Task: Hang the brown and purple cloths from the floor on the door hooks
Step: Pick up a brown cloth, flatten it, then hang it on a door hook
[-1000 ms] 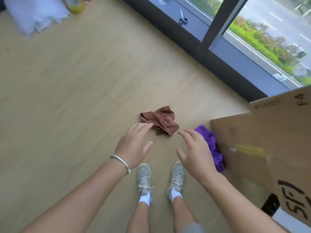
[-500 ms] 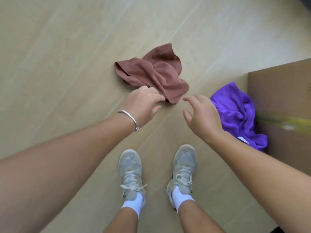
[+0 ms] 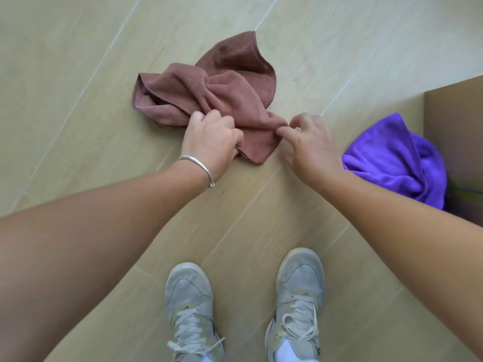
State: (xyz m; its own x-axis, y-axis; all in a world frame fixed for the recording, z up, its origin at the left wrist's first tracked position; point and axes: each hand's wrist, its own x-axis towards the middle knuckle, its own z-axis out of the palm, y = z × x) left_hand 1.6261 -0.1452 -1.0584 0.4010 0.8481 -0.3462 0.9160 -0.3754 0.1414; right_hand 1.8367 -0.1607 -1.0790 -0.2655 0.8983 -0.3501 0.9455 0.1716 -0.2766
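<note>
Since half a second ago both hands have reached the brown cloth [image 3: 209, 100]: the left hand [image 3: 211, 142], which had just touched its near edge, now has its fingers curled into the fabric, and the right hand [image 3: 305, 142], which hovered apart, now pinches the cloth's near right corner between thumb and forefinger. So each grip is closed on the same cloth.

The brown cloth lies crumpled on the floor [image 3: 65, 87]. Its long axis runs from the folded end beyond and left of the left grip to the corner between the two grips, while a flat flap points away from both hands toward the far right. Its near hem lies between the grips, touching the floor.

The purple cloth [image 3: 392, 163] lies bunched on the floor to the right of the right grip, apart from it and from the brown cloth, pressed against a cardboard box [image 3: 454, 121]. That box closes off the right side. Beyond and to the left of the grips the floor is bare; nearer, the person's shoes [image 3: 190, 304] stand below the hands.
</note>
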